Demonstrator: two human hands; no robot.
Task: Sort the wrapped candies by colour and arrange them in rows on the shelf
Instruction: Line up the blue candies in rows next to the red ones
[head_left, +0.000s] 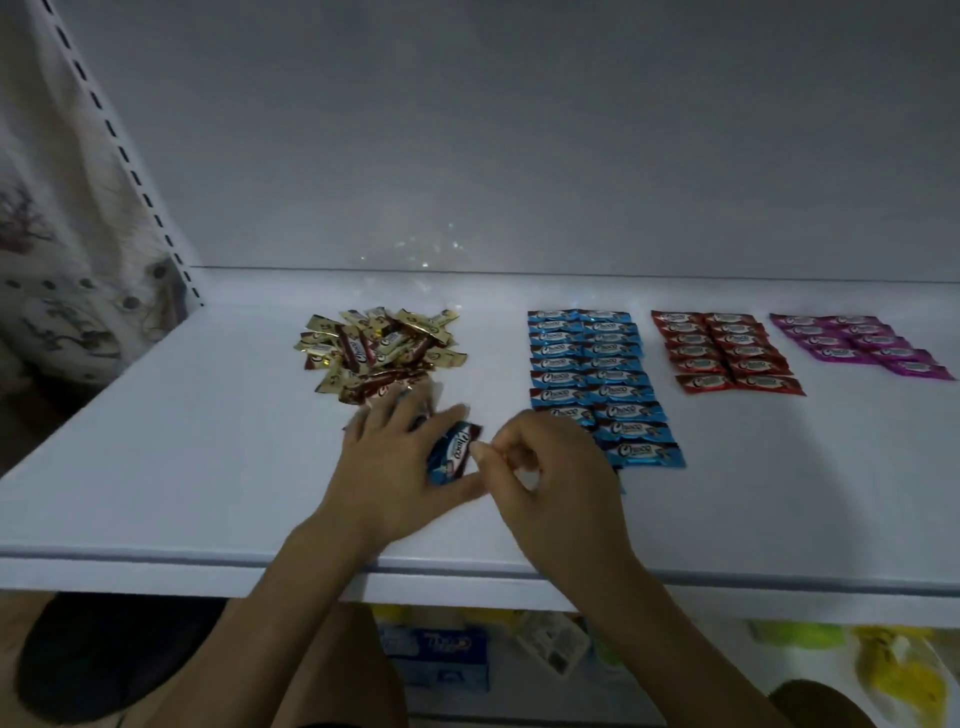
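Dim white shelf (197, 467), pale wall (467, 130)

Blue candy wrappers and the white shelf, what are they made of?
Blue candy wrappers: probably thin glossy plastic or foil film; they glint and look crimped at the ends. White flat shelf: seems smooth painted metal, from its even sheen; not certain.

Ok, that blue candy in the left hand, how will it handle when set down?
Probably light: the left hand holds the blue candy with just thumb and a finger. Its glossy wrapper looks slippery, so it may slide on the smooth shelf. It looks flat, like those lying in the blue rows, so unlikely to roll.
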